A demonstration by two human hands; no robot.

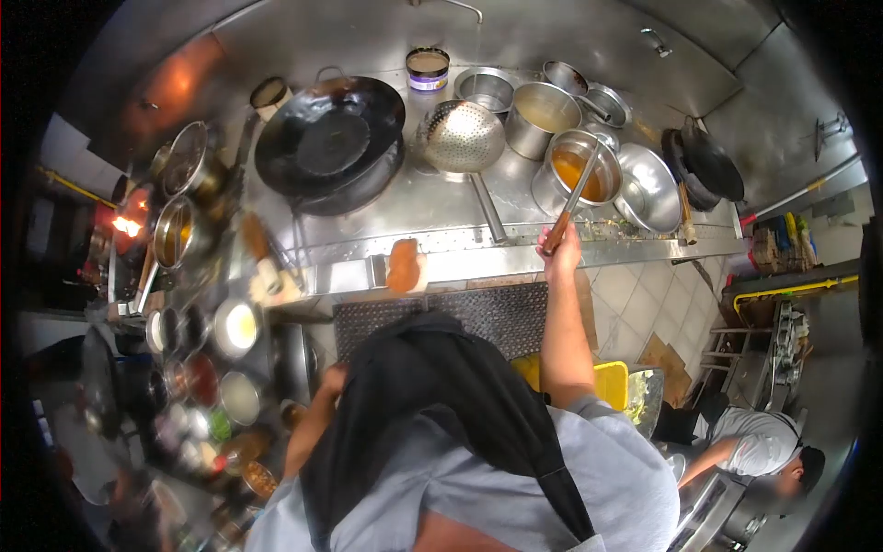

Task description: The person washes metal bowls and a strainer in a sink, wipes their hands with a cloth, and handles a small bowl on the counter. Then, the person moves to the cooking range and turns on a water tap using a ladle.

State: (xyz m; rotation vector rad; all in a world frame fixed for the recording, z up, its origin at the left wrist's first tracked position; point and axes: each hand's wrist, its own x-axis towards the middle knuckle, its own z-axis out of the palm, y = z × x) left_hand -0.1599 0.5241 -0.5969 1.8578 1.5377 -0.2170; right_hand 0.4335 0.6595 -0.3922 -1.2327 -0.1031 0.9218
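My right hand (562,255) is closed around the wooden handle of a ladle (579,195). The ladle reaches away from me over a metal pot (549,196) holding orange-brown liquid (568,166); its bowl end is near the far rim. Low at my left side, my left hand (335,377) is partly covered by my black apron, and its fingers cannot be made out. A perforated strainer (463,138) lies left of the pot with its handle toward me. Beside the pot on the right sits a shiny metal bowl (651,189).
A large black wok (328,133) stands on the steel counter. Flame (127,225) burns at the far left. Several bowls of food, including a white bowl (237,328), line my left side. A yellow bin (611,386) is near my right arm; another person (750,442) bends at lower right.
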